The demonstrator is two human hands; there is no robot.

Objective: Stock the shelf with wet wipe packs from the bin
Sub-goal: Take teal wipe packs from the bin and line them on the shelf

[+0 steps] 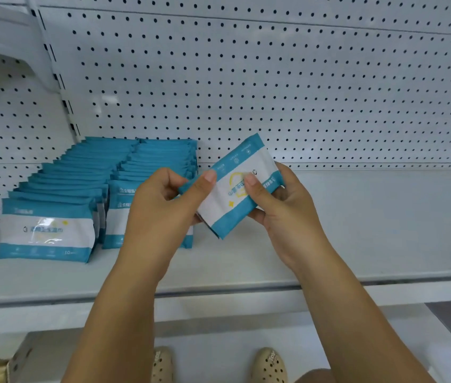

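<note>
A wet wipe pack (224, 214), white with teal bands, is held tilted in the air above the shelf (329, 244), its printed face toward the camera. The left hand (163, 205) pinches its left end with thumb on top. The right hand (285, 211) grips its right side, thumb pressed on the front and fingers curled behind. To the left, two rows of packs (47, 230) stand upright on the shelf, one behind another, running back to the pegboard (274, 78). The nearer end of the right row is partly hidden by the left hand. Below the shelf edge, two perforated beige shoes (269, 366) show on the floor.
</note>
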